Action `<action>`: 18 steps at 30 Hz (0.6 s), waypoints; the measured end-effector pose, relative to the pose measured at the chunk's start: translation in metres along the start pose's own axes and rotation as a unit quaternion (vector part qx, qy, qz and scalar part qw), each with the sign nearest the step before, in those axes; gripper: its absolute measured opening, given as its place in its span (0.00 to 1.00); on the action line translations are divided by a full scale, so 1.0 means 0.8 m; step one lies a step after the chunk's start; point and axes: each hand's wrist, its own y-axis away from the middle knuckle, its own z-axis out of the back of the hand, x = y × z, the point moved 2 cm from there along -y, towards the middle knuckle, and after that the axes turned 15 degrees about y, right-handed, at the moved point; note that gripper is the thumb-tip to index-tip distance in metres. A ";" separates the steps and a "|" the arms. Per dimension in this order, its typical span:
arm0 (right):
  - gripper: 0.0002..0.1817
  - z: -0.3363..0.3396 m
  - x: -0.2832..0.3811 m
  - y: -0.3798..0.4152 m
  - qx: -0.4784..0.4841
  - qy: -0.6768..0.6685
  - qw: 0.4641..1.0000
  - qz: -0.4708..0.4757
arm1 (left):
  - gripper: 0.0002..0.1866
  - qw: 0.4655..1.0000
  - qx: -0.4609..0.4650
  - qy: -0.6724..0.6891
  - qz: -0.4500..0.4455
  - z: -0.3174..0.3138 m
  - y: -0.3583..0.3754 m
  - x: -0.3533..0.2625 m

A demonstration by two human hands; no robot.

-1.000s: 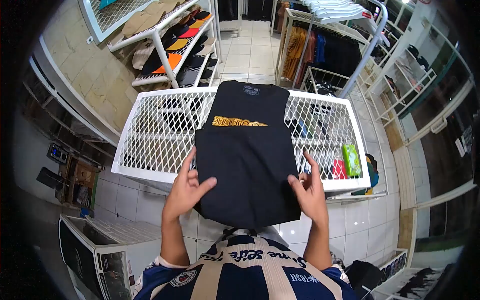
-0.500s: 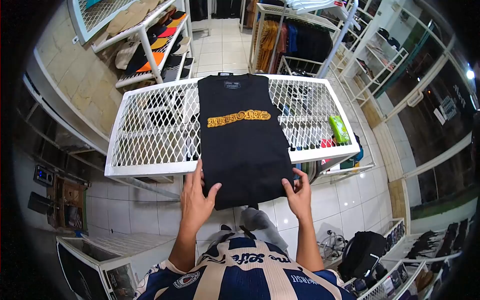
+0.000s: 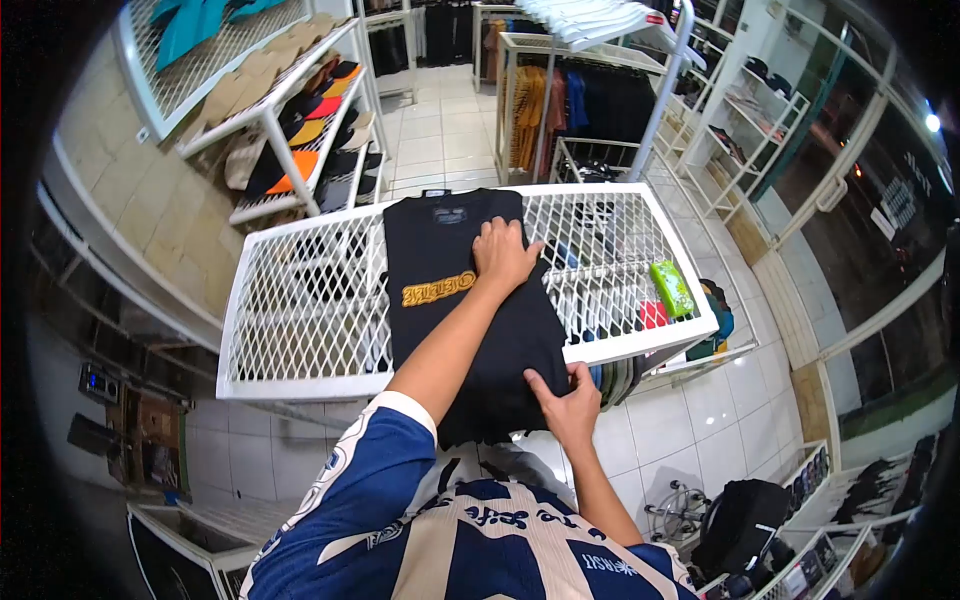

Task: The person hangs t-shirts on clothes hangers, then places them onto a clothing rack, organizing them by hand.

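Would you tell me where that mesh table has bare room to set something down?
Bare mesh lies left of the black T-shirt, out to the table rim. Right of it, a smaller patch reaches the green packet. The middle is crowded.

floor: lying in pale glossy tiles (image 3: pixel 440 120) up the centre | upper left: standing against a beige tiled wall (image 3: pixel 150 215), a white rack of caps (image 3: pixel 300 110) | top centre: hanging on a rail, shirts (image 3: pixel 570 100) | right: reflecting lamps, dark windows (image 3: pixel 880 200)
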 end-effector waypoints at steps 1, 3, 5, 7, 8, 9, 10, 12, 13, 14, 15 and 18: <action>0.29 0.000 0.002 0.001 -0.004 0.000 1.000 0.008 | 0.18 0.999 -0.040 -0.011 -0.002 -0.016 -0.001 0.006; 0.30 -0.001 0.005 0.001 -0.009 0.012 0.999 0.035 | 0.13 0.995 -0.098 -0.017 -0.011 -0.027 0.001 0.006; 0.25 0.003 0.014 0.003 -0.004 -0.006 0.998 0.066 | 0.11 0.996 -0.086 -0.020 -0.020 -0.034 -0.004 0.014; 0.23 0.005 0.020 0.006 0.011 -0.010 0.997 0.074 | 0.08 0.996 -0.087 -0.011 -0.014 -0.030 0.000 0.016; 0.21 0.000 0.018 0.005 -0.004 0.004 0.994 0.110 | 0.08 0.996 -0.088 -0.008 -0.010 -0.032 0.000 0.018; 0.19 -0.003 0.018 0.004 -0.021 0.018 0.989 0.148 | 0.08 0.996 -0.086 -0.008 -0.011 -0.032 -0.001 0.018; 0.19 -0.002 0.019 0.004 -0.020 0.021 0.988 0.151 | 0.07 0.996 -0.085 -0.010 -0.012 -0.032 -0.003 0.019; 0.19 -0.001 0.027 0.005 -0.030 0.036 0.978 0.205 | 0.08 0.996 -0.092 -0.004 -0.017 -0.034 -0.005 0.021; 0.19 -0.001 0.033 0.005 -0.039 0.023 0.973 0.228 | 0.08 0.995 -0.096 0.000 -0.022 -0.035 -0.006 0.021; 0.19 0.000 0.034 0.004 -0.036 0.024 0.972 0.231 | 0.08 0.995 -0.098 -0.001 -0.018 -0.036 -0.006 0.021; 0.20 0.000 0.034 0.004 -0.010 0.046 0.968 0.245 | 0.08 0.995 -0.099 -0.012 -0.012 -0.039 -0.007 0.021; 0.20 0.002 0.042 0.007 0.042 0.099 0.958 0.265 | 0.10 0.996 -0.091 -0.013 0.010 -0.038 -0.009 0.023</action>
